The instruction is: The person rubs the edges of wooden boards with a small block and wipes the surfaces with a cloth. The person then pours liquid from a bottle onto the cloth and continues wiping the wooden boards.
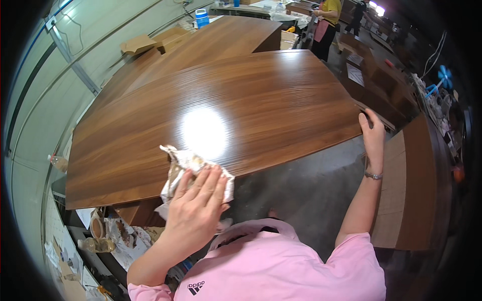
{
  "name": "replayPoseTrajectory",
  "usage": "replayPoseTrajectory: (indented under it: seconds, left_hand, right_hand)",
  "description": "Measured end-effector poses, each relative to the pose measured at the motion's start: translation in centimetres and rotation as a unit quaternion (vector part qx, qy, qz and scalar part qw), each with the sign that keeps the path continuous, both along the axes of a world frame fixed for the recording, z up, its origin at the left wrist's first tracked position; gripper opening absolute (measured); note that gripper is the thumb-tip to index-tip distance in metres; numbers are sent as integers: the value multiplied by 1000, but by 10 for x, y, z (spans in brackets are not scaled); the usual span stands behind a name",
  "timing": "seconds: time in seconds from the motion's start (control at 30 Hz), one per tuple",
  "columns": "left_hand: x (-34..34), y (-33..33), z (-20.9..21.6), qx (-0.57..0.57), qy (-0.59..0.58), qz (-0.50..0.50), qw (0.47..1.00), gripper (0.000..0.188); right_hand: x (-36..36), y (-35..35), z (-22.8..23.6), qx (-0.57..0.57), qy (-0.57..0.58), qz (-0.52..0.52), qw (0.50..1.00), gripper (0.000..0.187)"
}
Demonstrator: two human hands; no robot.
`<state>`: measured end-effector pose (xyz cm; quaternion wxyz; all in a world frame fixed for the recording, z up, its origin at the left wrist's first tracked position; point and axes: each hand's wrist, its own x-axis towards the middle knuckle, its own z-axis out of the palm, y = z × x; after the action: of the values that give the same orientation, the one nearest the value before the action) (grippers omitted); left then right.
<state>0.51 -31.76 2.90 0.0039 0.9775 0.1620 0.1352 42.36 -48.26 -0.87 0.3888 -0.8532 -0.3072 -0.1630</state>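
Observation:
A large brown wood-grain board (261,110) with a glossy face lies before me, a bright light reflected in its middle. My left hand (198,200) presses a crumpled, stained white rag (188,159) against the board's near edge, left of the middle. The fingers lie over the cloth, which sticks out around them. At the board's right end, my right hand (372,133) is closed on the edge near the front corner. Part of its grip is hidden.
Another brown panel (221,37) lies behind the board, beside open cardboard boxes (138,44) and a blue-and-white jug (202,19). A large carton (401,195) stands at my right. Bottles (95,245) and clutter fill the lower left. A person in yellow (329,15) stands at the back.

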Motion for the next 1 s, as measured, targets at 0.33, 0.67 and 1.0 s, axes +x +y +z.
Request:
replayPoseTrajectory:
  seconds: [0.33,0.67,1.0]
  left_hand:
    - [255,-52,-23,43,-87,-208,973,52]
    - [235,-42,2,2,-27,-128,991,48]
    - [282,-59,-2,-73,-15,-176,982,74]
  right_hand:
    - [16,3,-33,354,441,262,782,38]
    - [18,-7,-26,382,486,268,739,41]
    - [27,-18,-32,387,538,270,699,61]
